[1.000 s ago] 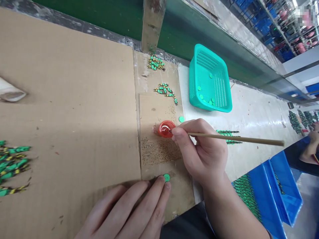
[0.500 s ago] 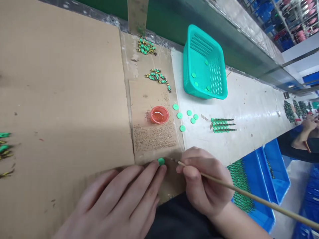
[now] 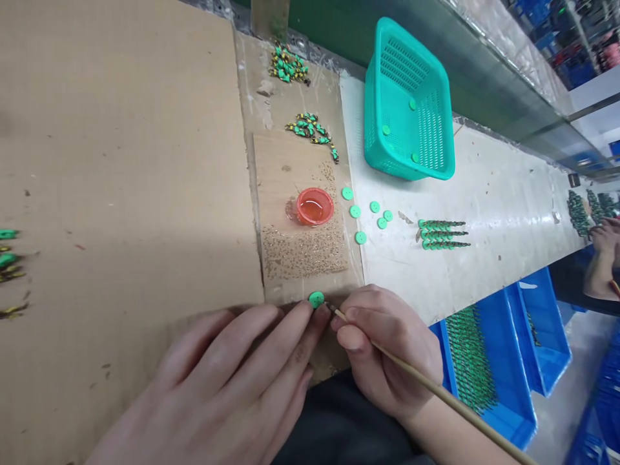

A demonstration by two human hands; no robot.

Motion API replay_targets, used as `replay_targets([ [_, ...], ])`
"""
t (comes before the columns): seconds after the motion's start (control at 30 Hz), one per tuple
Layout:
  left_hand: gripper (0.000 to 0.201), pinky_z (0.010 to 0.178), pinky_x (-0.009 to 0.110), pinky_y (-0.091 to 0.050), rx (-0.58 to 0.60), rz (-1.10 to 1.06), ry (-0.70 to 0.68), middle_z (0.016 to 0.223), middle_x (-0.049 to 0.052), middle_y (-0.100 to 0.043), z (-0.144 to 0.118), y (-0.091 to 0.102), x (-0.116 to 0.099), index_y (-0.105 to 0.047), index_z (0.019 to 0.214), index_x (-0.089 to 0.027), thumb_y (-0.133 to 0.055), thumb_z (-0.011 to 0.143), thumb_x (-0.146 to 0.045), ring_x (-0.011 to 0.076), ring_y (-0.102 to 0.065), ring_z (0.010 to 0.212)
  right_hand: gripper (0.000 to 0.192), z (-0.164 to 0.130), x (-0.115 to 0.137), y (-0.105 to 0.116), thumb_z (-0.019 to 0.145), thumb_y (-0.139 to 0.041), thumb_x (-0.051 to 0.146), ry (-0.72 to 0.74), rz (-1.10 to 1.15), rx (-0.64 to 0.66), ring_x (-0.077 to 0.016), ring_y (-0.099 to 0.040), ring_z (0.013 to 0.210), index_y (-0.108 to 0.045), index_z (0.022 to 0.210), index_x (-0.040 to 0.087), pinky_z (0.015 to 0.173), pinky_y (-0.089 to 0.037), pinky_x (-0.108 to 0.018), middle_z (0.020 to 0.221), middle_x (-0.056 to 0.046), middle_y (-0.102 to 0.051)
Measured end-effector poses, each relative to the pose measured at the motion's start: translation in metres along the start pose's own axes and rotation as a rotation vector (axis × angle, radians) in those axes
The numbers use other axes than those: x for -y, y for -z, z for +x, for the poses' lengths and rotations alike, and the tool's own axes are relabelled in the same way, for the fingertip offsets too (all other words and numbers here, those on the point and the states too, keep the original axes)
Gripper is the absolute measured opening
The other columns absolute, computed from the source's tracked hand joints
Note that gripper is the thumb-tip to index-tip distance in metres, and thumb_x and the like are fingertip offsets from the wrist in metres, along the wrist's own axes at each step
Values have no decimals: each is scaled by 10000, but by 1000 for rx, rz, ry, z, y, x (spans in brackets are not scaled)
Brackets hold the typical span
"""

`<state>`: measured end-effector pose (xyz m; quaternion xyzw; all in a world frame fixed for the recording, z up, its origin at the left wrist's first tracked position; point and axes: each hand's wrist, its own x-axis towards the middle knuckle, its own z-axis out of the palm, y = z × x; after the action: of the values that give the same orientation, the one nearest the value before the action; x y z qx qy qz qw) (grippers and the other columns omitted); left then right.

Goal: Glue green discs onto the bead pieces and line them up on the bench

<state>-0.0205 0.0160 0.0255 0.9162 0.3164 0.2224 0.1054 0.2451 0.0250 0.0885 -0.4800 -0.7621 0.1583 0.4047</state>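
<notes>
My left hand [image 3: 232, 381] lies flat on the brown cardboard [image 3: 121, 161], its fingertips pressing against a small green disc [image 3: 316, 299] at the cardboard's near edge. My right hand [image 3: 387, 349] grips a thin wooden stick [image 3: 436, 394] like a pen. The stick's tip touches the green disc from the right. Beyond the disc lies a patch of tiny golden beads [image 3: 305, 252], and behind that stands a small red cap [image 3: 314, 206] holding clear liquid.
Several loose green discs [image 3: 368, 216] and three green spiral pieces [image 3: 443, 234] lie on the white table. A teal basket [image 3: 409, 123] stands at the back. Blue bins [image 3: 489, 361] sit at the right. Another person's arm [image 3: 600, 258] shows at far right.
My right hand pulled the stick back from the red cap to the green disc under my left fingertips. The view has shifted a little.
</notes>
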Motion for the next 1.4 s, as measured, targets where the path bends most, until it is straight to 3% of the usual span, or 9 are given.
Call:
replay_targets([
  [0.37, 545, 1566, 562, -325, -25, -11, -4, 1940, 15, -564, 2, -1, -2, -796, 1652, -348, -755, 1147, -549, 360, -330, 1912, 120, 1, 2, -2, 1253, -670, 213, -5, -13, 5, -194, -795, 769, -762, 1178, 199, 712, -767, -338, 911, -70, -840],
  [0.53, 517, 1604, 559, -248, -47, -30, -3, 1923, 10, -580, 5, 0, -2, -798, 1636, -352, -704, 1163, -538, 336, -292, 1933, 187, 2, 2, -3, 1277, -631, 221, -10, -19, -1, -185, -784, 766, -758, 1142, 194, 702, -753, -330, 892, -70, -837],
  [0.7, 553, 1590, 573, -289, -35, -18, -3, 1929, 15, -575, 2, -1, -2, -787, 1657, -359, -750, 1142, -556, 356, -296, 1929, 110, 1, 2, 0, 1259, -670, 194, -8, 16, 3, -190, -808, 808, -757, 1195, 178, 748, -769, -337, 929, -84, -837],
  [0.87, 606, 1588, 554, -273, -22, 17, -11, 1941, 28, -564, 5, 0, -1, -767, 1693, -330, -782, 1133, -561, 360, -318, 1916, 166, -3, -2, -4, 1253, -649, 154, 14, 112, -166, -187, -806, 783, -768, 1369, 153, 688, -749, -343, 958, -67, -835],
  [1.03, 668, 1563, 507, -311, -18, 36, -4, 1919, 36, -592, 12, 3, -1, -731, 1746, -291, -771, 1144, -576, 344, -339, 1904, 102, 2, -6, -16, 1240, -726, 218, -155, 245, -390, -169, -774, 674, -807, 1181, 237, 616, -703, -301, 799, 14, -801],
  [1.13, 695, 1556, 540, -310, -8, 36, -18, 1912, 48, -599, 12, 3, 0, -731, 1746, -297, -799, 1126, -604, 372, -328, 1905, 207, 10, -7, -18, 1240, -767, 261, -316, 323, -481, -129, -759, 652, -762, 1034, 250, 661, -688, -255, 768, 40, -784],
  [1.23, 677, 1552, 558, -305, -13, 32, -27, 1911, 55, -600, 12, 3, 1, -749, 1725, -297, -792, 1129, -616, 385, -356, 1887, 243, 18, -10, -17, 1237, -798, 313, -433, 395, -517, -100, -756, 630, -749, 1007, 251, 634, -661, -201, 798, 44, -818],
  [1.4, 677, 1539, 526, -323, -23, 24, -8, 1896, 44, -620, 14, 2, 1, -746, 1732, -294, -769, 1141, -624, 369, -411, 1855, 290, 23, -20, -17, 1221, -836, 379, -500, 475, -528, -95, -750, 592, -707, 992, 256, 581, -649, -176, 760, 66, -809],
])
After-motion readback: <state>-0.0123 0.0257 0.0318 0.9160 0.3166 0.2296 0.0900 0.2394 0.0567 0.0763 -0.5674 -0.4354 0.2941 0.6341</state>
